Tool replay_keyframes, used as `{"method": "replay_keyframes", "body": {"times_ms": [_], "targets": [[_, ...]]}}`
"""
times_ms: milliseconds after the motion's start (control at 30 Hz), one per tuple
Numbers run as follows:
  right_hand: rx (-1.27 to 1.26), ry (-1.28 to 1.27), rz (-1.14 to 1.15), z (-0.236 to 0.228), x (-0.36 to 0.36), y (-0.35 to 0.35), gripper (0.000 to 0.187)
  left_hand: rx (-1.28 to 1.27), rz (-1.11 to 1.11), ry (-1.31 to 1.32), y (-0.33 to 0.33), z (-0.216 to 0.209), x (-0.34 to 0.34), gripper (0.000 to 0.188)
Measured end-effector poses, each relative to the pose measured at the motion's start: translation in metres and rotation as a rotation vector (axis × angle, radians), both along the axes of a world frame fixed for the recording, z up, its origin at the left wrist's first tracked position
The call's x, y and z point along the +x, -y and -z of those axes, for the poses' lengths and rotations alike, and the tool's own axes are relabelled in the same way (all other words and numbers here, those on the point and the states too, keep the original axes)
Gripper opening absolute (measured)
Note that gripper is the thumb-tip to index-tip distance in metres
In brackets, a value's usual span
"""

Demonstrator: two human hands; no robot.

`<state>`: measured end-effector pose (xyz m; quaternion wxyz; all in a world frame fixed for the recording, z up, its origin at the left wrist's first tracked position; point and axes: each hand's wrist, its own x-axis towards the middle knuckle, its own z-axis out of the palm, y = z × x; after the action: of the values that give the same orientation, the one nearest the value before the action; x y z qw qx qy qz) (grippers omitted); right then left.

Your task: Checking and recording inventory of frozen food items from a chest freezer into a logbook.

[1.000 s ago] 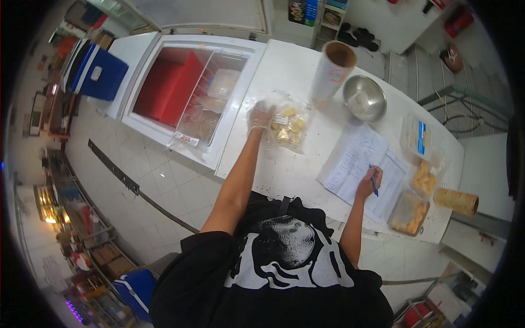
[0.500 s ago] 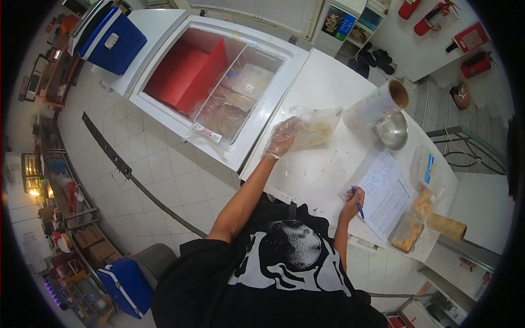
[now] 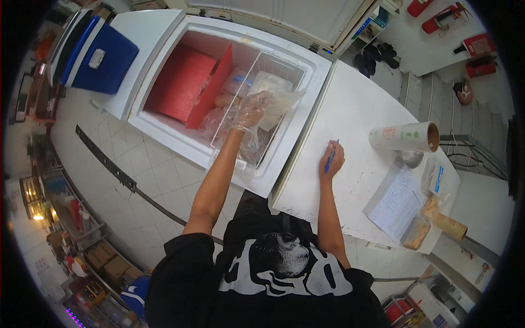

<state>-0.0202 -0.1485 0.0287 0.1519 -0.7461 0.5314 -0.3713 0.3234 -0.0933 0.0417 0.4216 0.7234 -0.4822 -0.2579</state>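
Note:
My left hand (image 3: 251,112), in a clear plastic glove, is closed on a plastic bag (image 3: 283,103) with pale contents. It is over the white wire basket (image 3: 299,70) inside the open chest freezer (image 3: 313,82). Bagged food and a clear container (image 3: 272,82) lie in that basket, partly covered by my hand and the bag. On the white tabletop (image 3: 361,104) rests my bare right hand (image 3: 336,160), its fingers closed around a blue pen (image 3: 329,160).
Red panels (image 3: 183,82) fill the freezer's left part; a blue cooler (image 3: 106,60) stands beyond. Toward the table's right are a roll of printed plastic film (image 3: 399,136), a metal bowl (image 3: 411,158), written sheets (image 3: 395,199), a food tub (image 3: 416,234) and a cardboard tube (image 3: 451,226).
My left hand has carried the plastic bag from the table leftward into the freezer. My right hand, with the pen, has moved off the papers, up and left across the tabletop.

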Motion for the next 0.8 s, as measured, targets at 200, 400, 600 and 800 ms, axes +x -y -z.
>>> {"method": "replay_keyframes", "body": {"times_ms": [200,400,600,800], "targets": [[0.056,-0.084,0.048,0.004,0.006,0.003,0.017,0.137,0.078,0.012,0.064,0.039,0.055,0.043],[0.061,-0.129,0.075,0.002,0.008,0.002,0.017,0.145,0.130,0.124,0.154,0.107,0.095,0.043],[0.110,-0.194,0.143,0.015,-0.007,-0.002,0.019,0.405,0.139,0.026,0.199,0.090,0.089,0.040],[0.136,-0.156,0.078,0.007,0.013,0.006,0.019,-0.295,-0.229,0.267,0.129,0.147,0.113,0.055]]}}
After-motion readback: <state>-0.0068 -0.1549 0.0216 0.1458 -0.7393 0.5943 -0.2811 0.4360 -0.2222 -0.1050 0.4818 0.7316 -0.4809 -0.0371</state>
